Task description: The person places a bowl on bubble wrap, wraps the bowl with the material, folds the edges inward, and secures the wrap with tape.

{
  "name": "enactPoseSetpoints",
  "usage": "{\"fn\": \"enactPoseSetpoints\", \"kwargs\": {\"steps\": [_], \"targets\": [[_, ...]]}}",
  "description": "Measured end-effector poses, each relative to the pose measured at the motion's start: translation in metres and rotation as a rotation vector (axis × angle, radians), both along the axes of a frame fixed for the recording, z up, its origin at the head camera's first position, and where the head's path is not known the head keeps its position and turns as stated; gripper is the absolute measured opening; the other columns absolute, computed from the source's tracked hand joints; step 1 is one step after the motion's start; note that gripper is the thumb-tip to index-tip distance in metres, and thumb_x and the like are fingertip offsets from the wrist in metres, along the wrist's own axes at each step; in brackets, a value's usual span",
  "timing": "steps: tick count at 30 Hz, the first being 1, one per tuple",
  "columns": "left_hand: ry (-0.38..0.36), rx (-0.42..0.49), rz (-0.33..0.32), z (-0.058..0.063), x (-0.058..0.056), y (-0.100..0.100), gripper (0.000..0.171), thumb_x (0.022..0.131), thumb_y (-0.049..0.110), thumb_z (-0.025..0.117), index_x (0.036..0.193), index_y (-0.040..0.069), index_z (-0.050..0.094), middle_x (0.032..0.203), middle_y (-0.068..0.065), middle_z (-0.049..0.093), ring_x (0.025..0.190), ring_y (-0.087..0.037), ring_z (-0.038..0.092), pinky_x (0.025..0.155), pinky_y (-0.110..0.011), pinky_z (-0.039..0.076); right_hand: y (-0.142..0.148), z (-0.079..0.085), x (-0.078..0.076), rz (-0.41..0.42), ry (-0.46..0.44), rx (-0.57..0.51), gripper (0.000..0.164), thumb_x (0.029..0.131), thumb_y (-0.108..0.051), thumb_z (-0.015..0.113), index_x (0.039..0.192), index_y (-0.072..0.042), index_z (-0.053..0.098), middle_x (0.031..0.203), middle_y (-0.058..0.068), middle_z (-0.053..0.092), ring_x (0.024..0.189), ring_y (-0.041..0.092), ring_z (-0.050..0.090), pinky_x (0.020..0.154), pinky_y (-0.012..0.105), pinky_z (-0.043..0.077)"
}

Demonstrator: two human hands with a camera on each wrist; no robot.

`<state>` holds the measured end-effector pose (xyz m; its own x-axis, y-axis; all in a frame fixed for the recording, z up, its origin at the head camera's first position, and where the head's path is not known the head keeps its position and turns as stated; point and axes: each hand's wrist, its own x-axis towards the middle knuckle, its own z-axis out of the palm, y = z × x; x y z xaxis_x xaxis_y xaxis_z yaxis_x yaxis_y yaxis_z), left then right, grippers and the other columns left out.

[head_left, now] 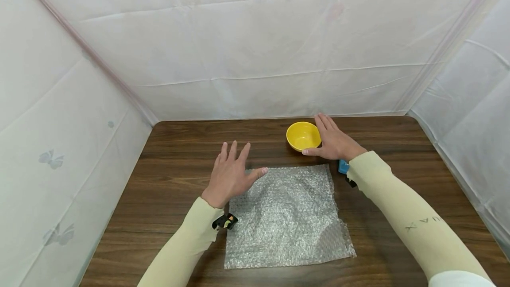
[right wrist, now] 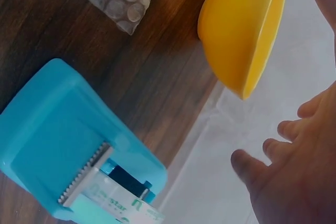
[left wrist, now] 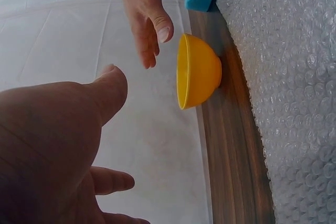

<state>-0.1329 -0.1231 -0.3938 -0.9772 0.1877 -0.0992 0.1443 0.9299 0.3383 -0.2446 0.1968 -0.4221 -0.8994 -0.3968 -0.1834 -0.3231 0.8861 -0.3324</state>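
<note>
While my right hand [head_left: 334, 141] hovers beside the yellow bowl [head_left: 300, 134], its fingers are extended and grip nothing; the wrist views show a gap between it and the rim. My left hand [head_left: 229, 178] is likewise released, fingers spread and thumb out, above the far left corner of the bubble wrap sheet [head_left: 287, 220]. That sheet lies spread on the wood-grain desk [head_left: 179, 154] in front of me. The bowl stands upright just beyond the right half of its far edge, not touching it. Near the sheet's far right corner sits a blue tape dispenser [right wrist: 63, 114], partly hidden by my right forearm in the head view, with a serrated cutter [right wrist: 86, 174] and a tape roll [right wrist: 123, 200].
</note>
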Motion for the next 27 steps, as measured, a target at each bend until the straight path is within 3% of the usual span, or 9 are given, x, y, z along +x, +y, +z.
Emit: {"fn": "enactPoseSetpoints", "kwargs": {"steps": [15, 22, 27], "targets": [[0.0, -0.007, 0.001, -0.002, 0.003, -0.001, 0.091, 0.097, 0.066, 0.059, 0.166, 0.014, 0.029, 0.171, -0.027, 0.02, 0.161, -0.05, 0.007, 0.127, -0.065, 0.021, -0.002, -0.01, -0.006, -0.005, -0.063, -0.038, 0.129, 0.09, -0.063, 0.072, 0.164, 0.002, -0.011, 0.175, 0.024, -0.006, 0.163, 0.045, 0.002, 0.129, 0.061, 0.018], [-0.007, -0.004, 0.007, -0.003, 0.005, -0.002, 0.09, 0.097, 0.066, 0.058, 0.165, 0.014, 0.03, 0.171, -0.027, 0.021, 0.161, -0.05, 0.007, 0.127, -0.065, 0.022, -0.004, -0.016, -0.009, -0.047, -0.121, -0.088, 0.131, 0.088, -0.058, 0.077, 0.164, 0.004, -0.01, 0.175, 0.024, -0.007, 0.163, 0.044, 0.004, 0.129, 0.061, 0.018], [-0.014, -0.004, 0.011, -0.003, 0.005, -0.002, 0.091, 0.098, 0.067, 0.058, 0.166, 0.014, 0.029, 0.172, -0.026, 0.021, 0.162, -0.048, 0.007, 0.127, -0.064, 0.021, -0.005, -0.02, -0.011, -0.086, -0.144, -0.131, 0.135, 0.083, -0.056, 0.083, 0.164, 0.004, -0.007, 0.174, 0.028, -0.001, 0.16, 0.045, 0.012, 0.127, 0.062, 0.023]]}}
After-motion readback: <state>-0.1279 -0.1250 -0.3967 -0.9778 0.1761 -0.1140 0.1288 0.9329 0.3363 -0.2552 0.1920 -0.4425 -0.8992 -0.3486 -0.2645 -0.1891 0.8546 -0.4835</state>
